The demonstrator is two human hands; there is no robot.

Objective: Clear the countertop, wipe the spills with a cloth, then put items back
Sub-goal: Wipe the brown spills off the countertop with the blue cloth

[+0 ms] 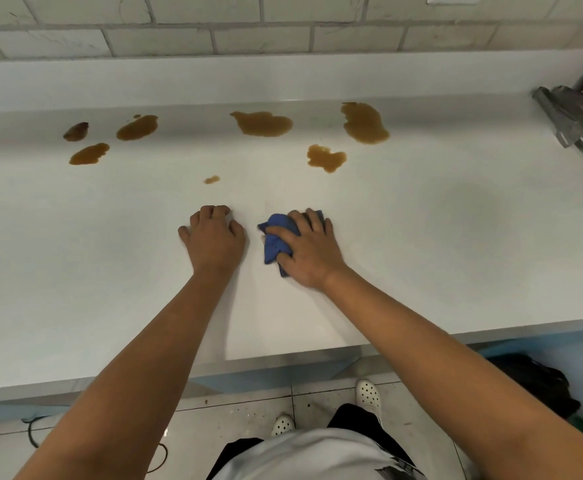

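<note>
Your right hand (309,252) is pressing the blue cloth (276,242) onto the counter (421,258), fingers spread over it and the thumb hooking its near edge. Your left hand (214,239) is resting beside it on the bare surface, fingers curled under at the tips, holding nothing. Bunched and limp, the cloth is lying near the front middle of the counter, well short of the spills (262,123). It looks soft and light, so it will likely fold and slide under your palm; keeping a flat palm over the middle, with the thumb pinning one edge, should stop it rolling up. Brown puddles are sitting in a scattered row towards the back, one small spot (211,179) nearest you. At the right edge, grey items (570,116) are lying by the tiled wall (262,36).
</note>
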